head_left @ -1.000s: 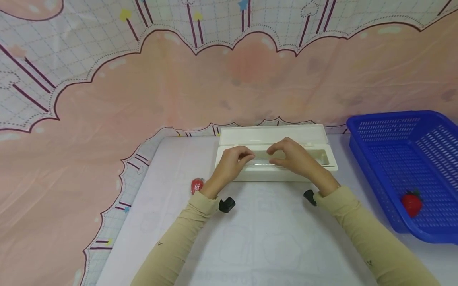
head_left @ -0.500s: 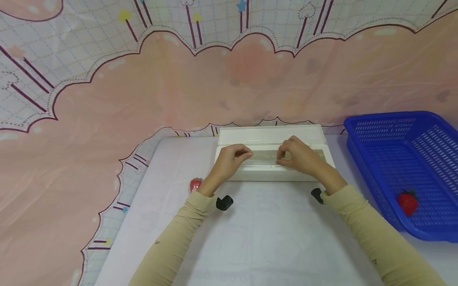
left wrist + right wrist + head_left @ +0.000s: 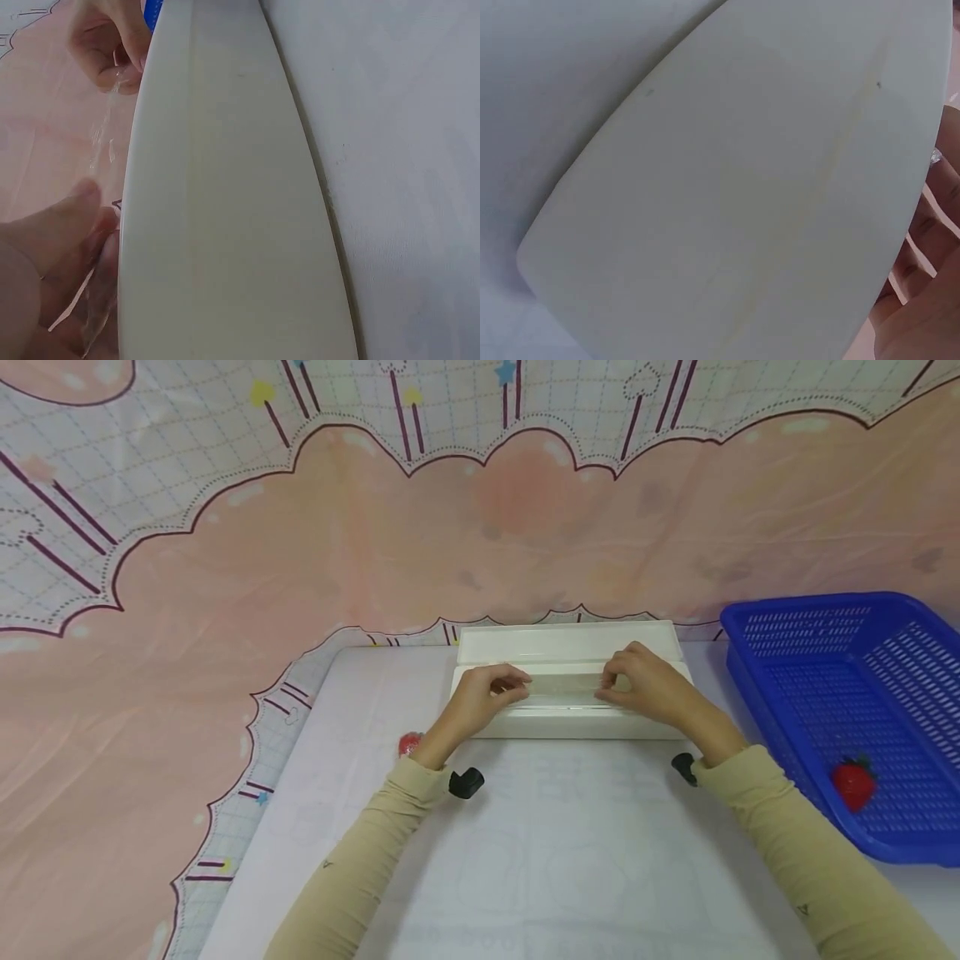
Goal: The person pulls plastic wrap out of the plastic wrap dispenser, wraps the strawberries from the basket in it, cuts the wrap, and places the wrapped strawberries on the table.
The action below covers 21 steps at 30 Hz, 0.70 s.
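A long white box (image 3: 570,722) with its lid (image 3: 562,643) folded back lies on the white table. A strip of clear film (image 3: 566,689) stretches along the box's opening. My left hand (image 3: 483,693) pinches the film near the box's left end. My right hand (image 3: 645,685) pinches it towards the right end. In the left wrist view the box's wall (image 3: 225,210) fills the middle, the film (image 3: 101,150) shines beside it, my left thumb (image 3: 52,232) presses on it, and the right hand (image 3: 109,41) pinches it further along. The right wrist view shows mostly the box (image 3: 742,195) and my fingers (image 3: 922,300) at its edge.
A blue slotted basket (image 3: 817,603) stands at the right with a red strawberry (image 3: 853,783) inside. A small red object (image 3: 408,744) lies on the table left of my left wrist. A pink patterned cloth (image 3: 225,635) hangs behind and to the left of the table.
My right hand has slid to the right along the box, widening the gap between the hands. The left hand has stayed near the left end.
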Each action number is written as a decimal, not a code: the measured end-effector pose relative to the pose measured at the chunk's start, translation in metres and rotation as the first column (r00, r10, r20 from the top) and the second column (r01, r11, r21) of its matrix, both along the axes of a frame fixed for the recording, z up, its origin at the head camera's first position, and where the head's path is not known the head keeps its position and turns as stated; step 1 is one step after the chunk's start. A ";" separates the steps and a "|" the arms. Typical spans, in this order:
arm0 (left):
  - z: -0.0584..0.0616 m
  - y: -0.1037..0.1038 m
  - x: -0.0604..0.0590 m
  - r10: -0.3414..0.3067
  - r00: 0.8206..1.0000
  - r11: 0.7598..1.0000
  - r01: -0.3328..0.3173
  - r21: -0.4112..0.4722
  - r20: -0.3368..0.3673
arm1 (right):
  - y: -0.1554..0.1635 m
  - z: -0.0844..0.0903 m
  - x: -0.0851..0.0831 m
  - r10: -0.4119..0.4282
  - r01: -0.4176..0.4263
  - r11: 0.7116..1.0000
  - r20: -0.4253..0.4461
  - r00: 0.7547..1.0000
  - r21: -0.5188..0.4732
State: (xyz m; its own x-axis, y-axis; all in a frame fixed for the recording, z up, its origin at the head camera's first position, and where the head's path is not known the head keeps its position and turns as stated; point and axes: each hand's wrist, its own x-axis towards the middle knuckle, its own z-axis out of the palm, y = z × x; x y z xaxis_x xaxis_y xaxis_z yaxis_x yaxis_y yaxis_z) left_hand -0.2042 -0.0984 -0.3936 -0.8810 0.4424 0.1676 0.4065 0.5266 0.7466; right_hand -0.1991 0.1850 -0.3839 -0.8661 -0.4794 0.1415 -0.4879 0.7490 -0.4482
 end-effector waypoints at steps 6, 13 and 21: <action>0.000 -0.008 0.001 -0.029 1.000 0.998 0.029 -0.058 0.006 | 0.005 -0.001 -0.001 -0.024 0.025 1.000 -0.025 0.999 0.018; -0.002 -0.015 0.000 -0.006 1.000 0.996 0.007 -0.084 0.010 | 0.007 0.003 0.000 -0.068 0.069 0.998 -0.074 0.995 0.015; -0.001 -0.020 -0.003 0.052 0.995 0.979 -0.067 -0.191 -0.080 | 0.014 0.009 0.002 -0.072 0.073 0.997 -0.067 0.995 0.012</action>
State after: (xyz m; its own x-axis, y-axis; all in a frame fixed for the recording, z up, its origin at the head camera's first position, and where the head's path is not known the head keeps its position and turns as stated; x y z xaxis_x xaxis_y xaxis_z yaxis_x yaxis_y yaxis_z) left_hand -0.2070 -0.1185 -0.3947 -0.8951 0.4200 0.1496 0.4203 0.6830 0.5974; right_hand -0.1972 0.1986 -0.3751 -0.8876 -0.4179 0.1937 -0.4603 0.7897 -0.4056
